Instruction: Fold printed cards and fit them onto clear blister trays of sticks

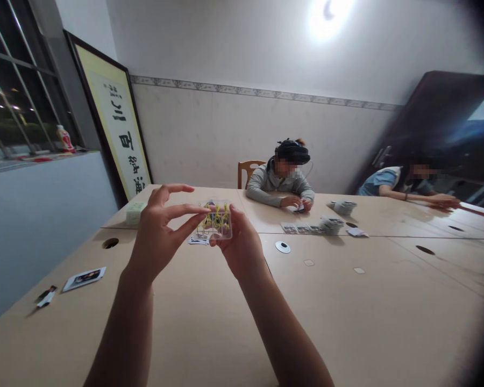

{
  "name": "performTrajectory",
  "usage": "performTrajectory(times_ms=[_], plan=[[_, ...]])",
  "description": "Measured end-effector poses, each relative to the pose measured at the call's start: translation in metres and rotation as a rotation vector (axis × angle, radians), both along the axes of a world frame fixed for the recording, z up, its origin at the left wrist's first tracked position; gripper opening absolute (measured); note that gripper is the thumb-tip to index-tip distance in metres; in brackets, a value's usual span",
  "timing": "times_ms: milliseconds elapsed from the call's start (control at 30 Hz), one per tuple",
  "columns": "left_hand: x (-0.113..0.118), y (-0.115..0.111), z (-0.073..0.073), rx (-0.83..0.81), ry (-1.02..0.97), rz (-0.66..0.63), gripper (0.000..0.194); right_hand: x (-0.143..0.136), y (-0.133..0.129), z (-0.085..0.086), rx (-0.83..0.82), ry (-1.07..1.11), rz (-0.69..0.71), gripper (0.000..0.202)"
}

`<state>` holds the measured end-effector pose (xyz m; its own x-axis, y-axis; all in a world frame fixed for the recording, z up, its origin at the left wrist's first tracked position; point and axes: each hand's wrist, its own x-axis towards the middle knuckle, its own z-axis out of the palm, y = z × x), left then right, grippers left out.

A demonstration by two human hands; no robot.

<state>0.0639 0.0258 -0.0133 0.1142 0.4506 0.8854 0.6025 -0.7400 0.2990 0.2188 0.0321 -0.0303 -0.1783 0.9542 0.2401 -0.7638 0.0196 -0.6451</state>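
Note:
A small clear plastic box (222,232) with compartments is held up in front of me, above the table. Thin yellow, cord-like pieces (218,219) show inside it. My right hand (242,244) grips the box from its right side, thumb at the upper edge and fingers underneath. At its left side, my left hand (155,234) has the thumb and a finger pinched together against the box, while the index finger stays raised. Whatever lies between those fingertips is too small to make out. Below the box, a few printed cards (198,241) lie on the table, partly hidden.
The pale wooden table (210,322) has cable holes, one being a dark hole (111,243) at left. A picture packet (84,278) and small scraps (47,296) lie left. Across sits a person (278,180) handling something small, beside card stacks (333,226). Another person (403,183) leans at right.

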Motion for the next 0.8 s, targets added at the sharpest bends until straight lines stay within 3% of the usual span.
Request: performTrajectory(times_ms=[467,633,800], plan=[[0.003,-0.006,0.004,-0.032,0.054,-0.011,0.014,0.0,-0.004,0.0,0.016,-0.055,-0.064,0.017],[0.001,-0.006,0.006,0.016,-0.117,0.024,0.017,-0.001,-0.001,-0.001,-0.011,-0.021,-0.076,0.021],[-0.008,0.002,0.001,-0.153,-0.315,0.069,0.024,-0.001,0.002,-0.003,-0.031,-0.014,-0.082,0.024]])
